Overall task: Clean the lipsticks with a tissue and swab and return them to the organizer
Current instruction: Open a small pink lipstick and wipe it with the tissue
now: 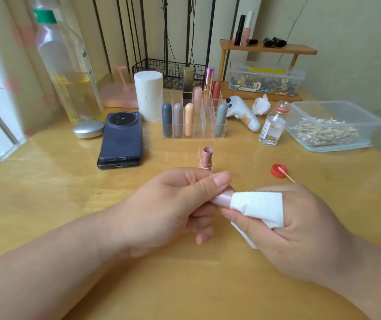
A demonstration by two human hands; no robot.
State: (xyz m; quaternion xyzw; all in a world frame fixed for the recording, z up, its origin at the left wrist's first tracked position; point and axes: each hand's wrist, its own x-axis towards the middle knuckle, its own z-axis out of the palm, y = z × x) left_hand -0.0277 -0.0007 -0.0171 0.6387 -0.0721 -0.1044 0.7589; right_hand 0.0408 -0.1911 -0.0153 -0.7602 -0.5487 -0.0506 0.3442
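Pink tube: pale, glossy and rounded, lying crosswise above the near middle of the worktop; only a short stretch shows between the two hands.
Tissue: white, folded flat, wrapped over the tube's right end, with a loose flap hanging below the fingers.
Left hand: fingers curled round the tube's left end, the thumb pressed along its top.
Right hand: thumb under the tissue and forefinger beneath it, pinching the tissue onto the tube.
Open lipstick: dusty pink, capless, upright on the worktop just behind the left hand; thin rings circle its lower part.
Organizer: clear plastic grid toward the far middle. The front row holds navy, mauve and peach lipsticks side by side, then a grey one at the right end; behind them stand a pale pink, a red-brown, a gold-and-black and a shiny pink one.
Red cap: lying open side up, right of the open lipstick.
Swab: its cotton tip rests in the red cap, and the wooden stick runs toward the right hand.
Glass bottle: small, uncapped, part full of clear liquid, right of the organizer.
Swab tub: clear box of cotton swabs near the far right edge.
Phones: two stacked, left of the organizer.
Tissue roll: white, upright, behind the phones.
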